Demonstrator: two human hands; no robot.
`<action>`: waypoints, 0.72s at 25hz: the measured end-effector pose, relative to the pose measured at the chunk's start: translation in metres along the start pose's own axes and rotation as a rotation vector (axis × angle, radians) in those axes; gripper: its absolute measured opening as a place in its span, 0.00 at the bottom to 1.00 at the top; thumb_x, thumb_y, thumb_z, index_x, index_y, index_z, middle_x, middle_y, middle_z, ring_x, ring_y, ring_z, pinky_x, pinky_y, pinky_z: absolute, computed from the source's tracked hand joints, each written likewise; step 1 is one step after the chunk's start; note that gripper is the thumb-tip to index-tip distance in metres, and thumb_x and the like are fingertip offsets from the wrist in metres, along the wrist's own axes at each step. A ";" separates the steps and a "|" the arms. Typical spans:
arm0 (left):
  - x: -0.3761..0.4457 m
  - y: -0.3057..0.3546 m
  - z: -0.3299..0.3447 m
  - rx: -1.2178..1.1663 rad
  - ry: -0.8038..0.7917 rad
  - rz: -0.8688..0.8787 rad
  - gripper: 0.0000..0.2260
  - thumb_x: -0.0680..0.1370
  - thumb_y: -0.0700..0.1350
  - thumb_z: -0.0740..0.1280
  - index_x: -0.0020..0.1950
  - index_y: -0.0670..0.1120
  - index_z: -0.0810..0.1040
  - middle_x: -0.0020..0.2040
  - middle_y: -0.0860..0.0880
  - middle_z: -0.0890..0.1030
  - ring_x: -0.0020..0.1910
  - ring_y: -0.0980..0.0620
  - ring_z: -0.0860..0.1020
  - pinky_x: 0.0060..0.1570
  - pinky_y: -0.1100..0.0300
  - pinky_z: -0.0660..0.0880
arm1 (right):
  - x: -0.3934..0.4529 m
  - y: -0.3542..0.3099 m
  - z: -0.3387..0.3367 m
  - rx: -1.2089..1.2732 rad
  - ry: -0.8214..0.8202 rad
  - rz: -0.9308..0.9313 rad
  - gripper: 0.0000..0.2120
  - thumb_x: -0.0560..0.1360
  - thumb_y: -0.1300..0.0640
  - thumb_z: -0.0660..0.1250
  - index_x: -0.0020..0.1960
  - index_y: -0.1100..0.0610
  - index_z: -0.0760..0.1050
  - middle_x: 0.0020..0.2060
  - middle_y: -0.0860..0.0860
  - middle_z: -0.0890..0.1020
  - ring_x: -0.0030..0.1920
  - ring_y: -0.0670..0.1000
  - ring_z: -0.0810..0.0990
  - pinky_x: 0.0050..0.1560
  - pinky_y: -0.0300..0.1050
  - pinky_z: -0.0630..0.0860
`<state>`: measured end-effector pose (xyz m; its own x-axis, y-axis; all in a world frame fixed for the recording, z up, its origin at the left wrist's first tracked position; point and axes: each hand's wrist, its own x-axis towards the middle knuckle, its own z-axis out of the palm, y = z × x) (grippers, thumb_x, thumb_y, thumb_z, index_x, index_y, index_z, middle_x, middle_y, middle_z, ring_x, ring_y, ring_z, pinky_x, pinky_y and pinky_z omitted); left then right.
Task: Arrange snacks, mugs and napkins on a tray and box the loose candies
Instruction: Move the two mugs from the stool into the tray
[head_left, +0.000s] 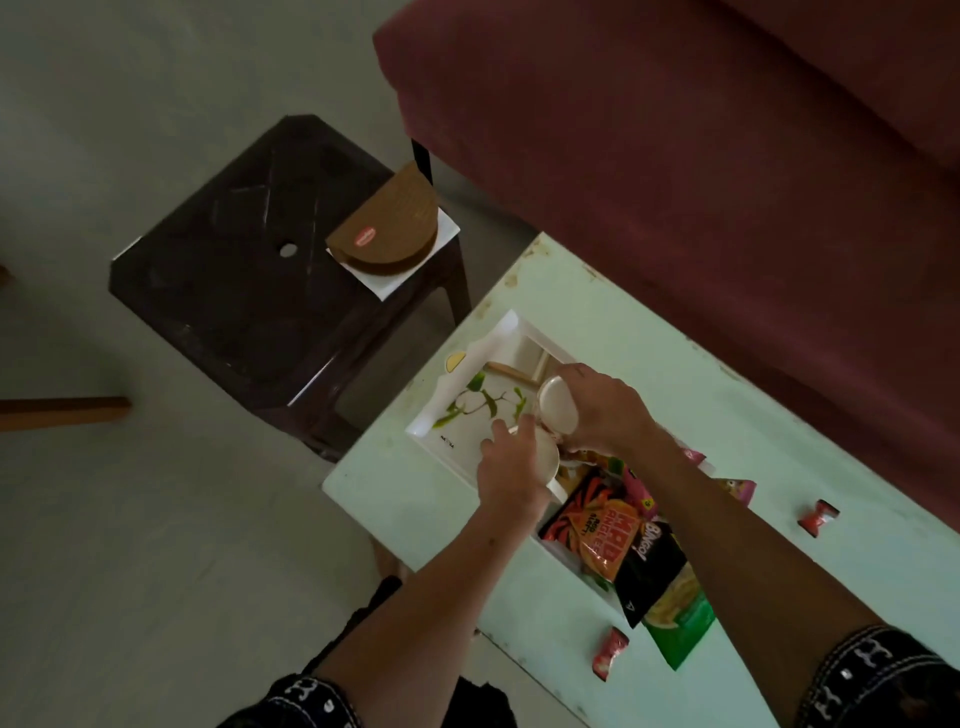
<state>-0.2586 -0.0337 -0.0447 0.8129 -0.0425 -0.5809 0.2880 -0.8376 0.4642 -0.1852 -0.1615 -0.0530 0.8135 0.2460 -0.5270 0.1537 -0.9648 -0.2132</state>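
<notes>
While snack packets (618, 535) crowd the tray (441, 431), two hands, left (511, 467) and right (602, 410), each clamped on a mug (557, 413) above it.

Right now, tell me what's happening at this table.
A person is setting two pale mugs on the white tray: the right hand holds one mug tipped on its side, the left hand holds the other. Snack packets lie piled on the tray's near end. Two wrapped candies remain loose on the table.

Home living room — maroon sofa (701, 156), low table (649, 364), plastic stool (234, 260).
</notes>
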 end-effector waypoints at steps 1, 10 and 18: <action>0.002 0.000 0.003 -0.002 -0.001 -0.004 0.35 0.67 0.40 0.73 0.69 0.48 0.59 0.63 0.42 0.67 0.56 0.42 0.71 0.52 0.50 0.75 | 0.003 0.003 0.004 0.001 0.000 -0.001 0.42 0.56 0.50 0.79 0.65 0.51 0.63 0.61 0.49 0.75 0.55 0.57 0.79 0.49 0.50 0.78; 0.006 -0.007 0.023 0.005 0.012 -0.036 0.35 0.69 0.39 0.73 0.70 0.49 0.59 0.62 0.42 0.67 0.56 0.43 0.71 0.53 0.50 0.76 | 0.011 0.012 0.023 0.049 -0.007 0.011 0.43 0.56 0.52 0.79 0.66 0.51 0.64 0.63 0.49 0.74 0.57 0.56 0.78 0.50 0.50 0.76; 0.008 -0.013 0.030 -0.010 0.056 -0.015 0.35 0.67 0.40 0.74 0.69 0.50 0.60 0.62 0.44 0.68 0.57 0.44 0.71 0.52 0.50 0.77 | 0.009 0.014 0.028 0.089 0.004 0.041 0.43 0.58 0.53 0.79 0.68 0.53 0.63 0.65 0.50 0.73 0.60 0.58 0.76 0.54 0.55 0.77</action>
<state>-0.2711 -0.0395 -0.0759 0.8351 0.0010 -0.5501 0.3053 -0.8327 0.4620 -0.1917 -0.1700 -0.0840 0.8201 0.2063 -0.5338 0.0701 -0.9620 -0.2641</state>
